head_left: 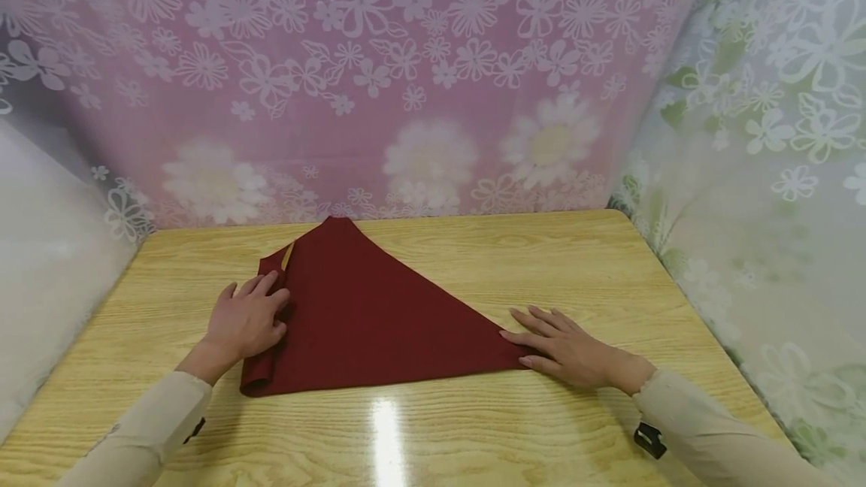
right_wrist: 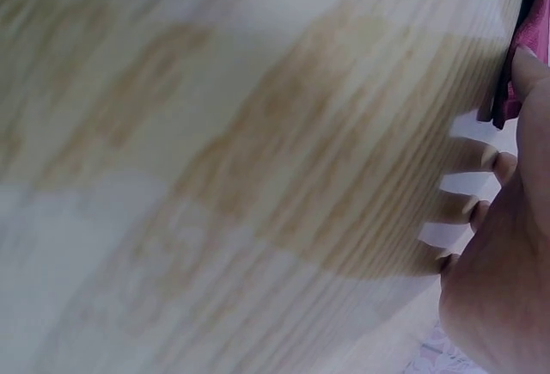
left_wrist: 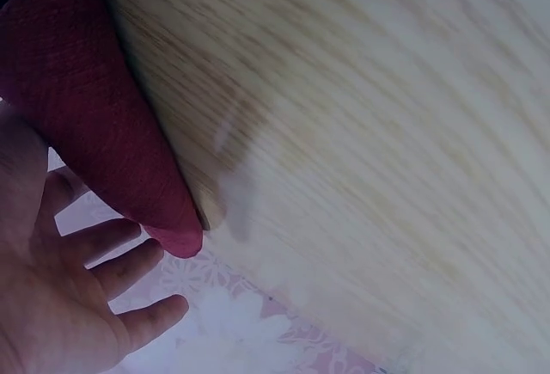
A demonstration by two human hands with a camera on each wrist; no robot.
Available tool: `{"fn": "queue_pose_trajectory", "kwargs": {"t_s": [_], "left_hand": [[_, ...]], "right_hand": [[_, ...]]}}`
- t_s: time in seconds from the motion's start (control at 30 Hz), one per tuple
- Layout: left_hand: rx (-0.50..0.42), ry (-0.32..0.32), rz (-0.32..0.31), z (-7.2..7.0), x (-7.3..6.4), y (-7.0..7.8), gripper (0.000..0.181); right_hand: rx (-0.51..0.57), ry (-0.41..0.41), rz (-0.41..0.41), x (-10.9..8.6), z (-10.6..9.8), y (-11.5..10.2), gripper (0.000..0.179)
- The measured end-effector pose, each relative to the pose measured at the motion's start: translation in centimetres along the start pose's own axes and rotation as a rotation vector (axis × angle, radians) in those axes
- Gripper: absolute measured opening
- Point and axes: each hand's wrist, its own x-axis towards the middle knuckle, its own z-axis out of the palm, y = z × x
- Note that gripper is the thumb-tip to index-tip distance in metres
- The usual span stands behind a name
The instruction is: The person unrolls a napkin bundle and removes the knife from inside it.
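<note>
A dark red cloth [head_left: 379, 314] lies on the table, its left side turned over into a rounded fold and its right side narrowing to a point. On that fold rests my left hand [head_left: 246, 318], fingers spread forward; in the left wrist view the hand [left_wrist: 77, 297] lies beside the fold [left_wrist: 94, 90], fingers extended. My right hand [head_left: 575, 348] lies nearly flat at the pointed right end, index finger and thumb touching the cloth. The other fingertips are on the tabletop, as the right wrist view also shows beside the cloth's corner [right_wrist: 516, 90].
The wood-grain table [head_left: 433, 434] carries a bright light reflection near its front. A pink flowered curtain [head_left: 433, 81] hangs along the back edge. A pale flowered curtain [head_left: 778, 171] borders the right side, and a whitish sheet [head_left: 54, 246] the left.
</note>
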Motion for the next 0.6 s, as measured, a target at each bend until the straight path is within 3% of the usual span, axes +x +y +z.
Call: {"fn": "queue_pose_trajectory", "kwargs": {"t_s": [0.23, 0.47, 0.6], "left_hand": [[-0.026, 0.030, -0.009, 0.1, -0.7, -0.7, 0.023], [-0.030, 0.050, -0.028, 0.0, -1.7, -1.6, 0.031], [-0.013, 0.020, -0.039, 0.1, -2.5, -2.4, 0.035]], "right_hand": [[0.010, -0.005, 0.014, -0.1, 0.2, 0.0, 0.047], [0.025, -0.010, 0.024, 0.0, 0.1, -0.1, 0.046], [0.033, -0.023, 0.039, 0.0, 0.0, -0.1, 0.047]]}}
